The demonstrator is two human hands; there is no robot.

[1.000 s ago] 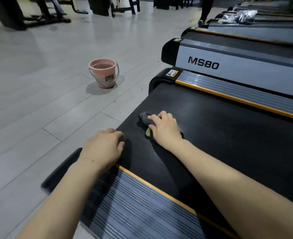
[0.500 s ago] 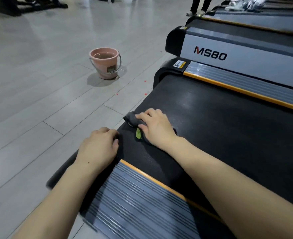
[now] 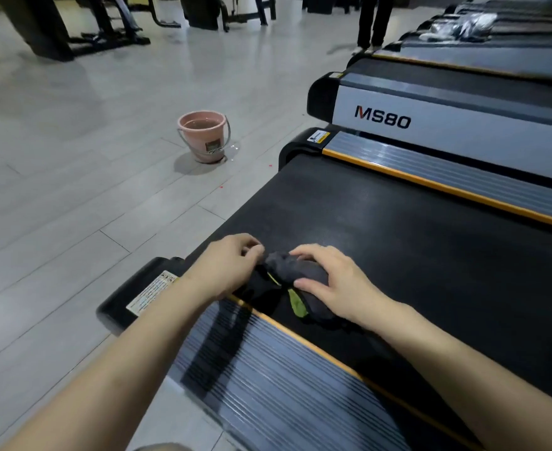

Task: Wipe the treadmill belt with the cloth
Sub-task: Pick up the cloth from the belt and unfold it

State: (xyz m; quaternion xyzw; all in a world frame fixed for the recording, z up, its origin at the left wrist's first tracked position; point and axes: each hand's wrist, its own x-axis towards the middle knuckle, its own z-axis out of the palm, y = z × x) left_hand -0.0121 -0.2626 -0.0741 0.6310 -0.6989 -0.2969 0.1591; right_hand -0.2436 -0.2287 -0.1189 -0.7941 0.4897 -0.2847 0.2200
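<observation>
A dark grey cloth (image 3: 295, 271) with a green patch lies bunched on the black treadmill belt (image 3: 414, 242), near its rear left corner. My right hand (image 3: 330, 281) covers the cloth, with fingers and thumb curled round its bunched part. My left hand (image 3: 227, 266) is beside the cloth's left end; its fingertips are curled at the cloth's edge and seem to pinch it. Most of the cloth under my right palm is hidden.
A pink bucket (image 3: 204, 136) with water stands on the grey tiled floor to the left. Ribbed grey side rails (image 3: 268, 392) with orange trim flank the belt. A second treadmill (image 3: 447, 122) marked MS80 lies beyond. A person's legs (image 3: 372, 21) stand far back.
My left hand left the treadmill's rear corner and came over to the cloth's left end. My right hand bunched the cloth up instead of pressing it flat. The camera view shifted.
</observation>
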